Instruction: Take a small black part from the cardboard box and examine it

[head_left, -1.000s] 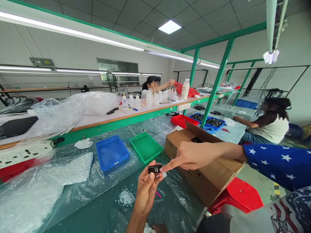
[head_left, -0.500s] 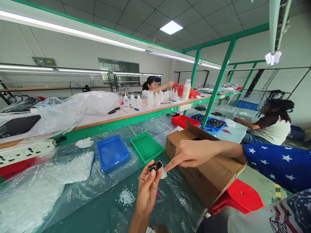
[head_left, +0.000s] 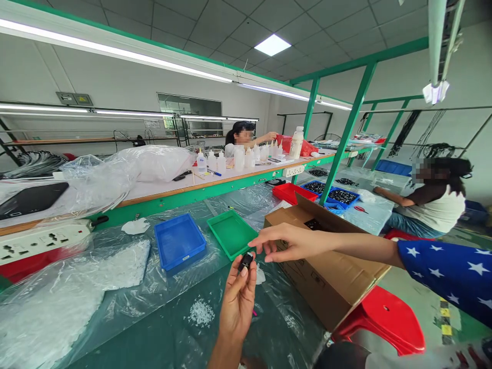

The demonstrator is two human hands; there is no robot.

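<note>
My left hand (head_left: 237,300), palm towards me, pinches a small glossy black part (head_left: 246,261) between thumb and fingers, above the green work surface. A pale spot shows at the part's upper end; its exact kind is unclear. Another person's hand (head_left: 290,242), from a blue sleeve with white stars, reaches in from the right. Its extended fingers are close to the part; contact is hard to judge. At the bottom edge, a dark patch of skin may be my right hand (head_left: 253,363), its fingers hidden. Below and left of my left hand lies a pile of small white pieces (head_left: 202,312).
A blue tray (head_left: 180,241) and a green tray (head_left: 233,233) lie beyond my hand. An open cardboard box (head_left: 323,287) stands right, near a red stool (head_left: 392,320). A bag of white pieces (head_left: 57,302) lies left. Squeeze bottles (head_left: 221,162) line the shelf; two co-workers sit farther off.
My left hand has turned the black part from lying nearly level to more upright. The other person's hand has shifted up and left, its fingers now spread more.
</note>
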